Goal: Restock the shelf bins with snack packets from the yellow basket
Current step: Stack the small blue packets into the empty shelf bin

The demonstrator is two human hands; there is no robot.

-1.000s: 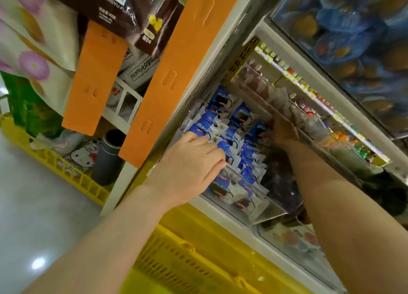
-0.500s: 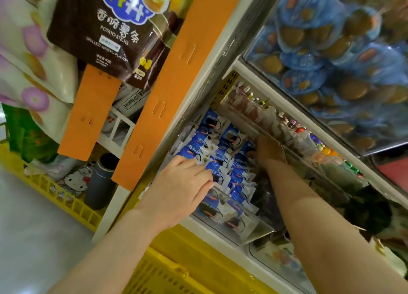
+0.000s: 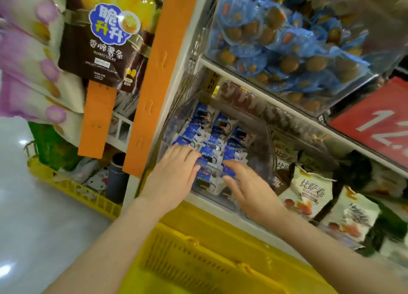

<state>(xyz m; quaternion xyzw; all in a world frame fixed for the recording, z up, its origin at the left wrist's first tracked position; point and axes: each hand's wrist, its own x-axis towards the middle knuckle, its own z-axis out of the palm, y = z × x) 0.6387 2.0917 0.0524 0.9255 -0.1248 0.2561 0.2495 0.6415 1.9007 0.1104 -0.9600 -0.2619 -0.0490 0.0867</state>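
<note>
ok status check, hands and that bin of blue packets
Left hand open, flat on the blue packets. Right hand open, empty, at the clear bin front. Yellow basket below. Nothing blocking.

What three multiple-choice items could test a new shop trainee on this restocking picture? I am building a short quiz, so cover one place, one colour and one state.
1. Where do the blue and white packets lie?
A. in the clear bin on the lower shelf
B. in the yellow basket
C. on the floor

2. What colour is the basket below the hands?
A. green
B. yellow
C. red

3. How is the left hand?
A. closed in a fist
B. gripping a bottle
C. flat, fingers spread on the packets

Key: 1 A, the packets stand in rows inside the clear bin. 2 B, its slotted wall is yellow. 3 C, its fingers lie open on the packets, with the right hand open beside it.
</note>
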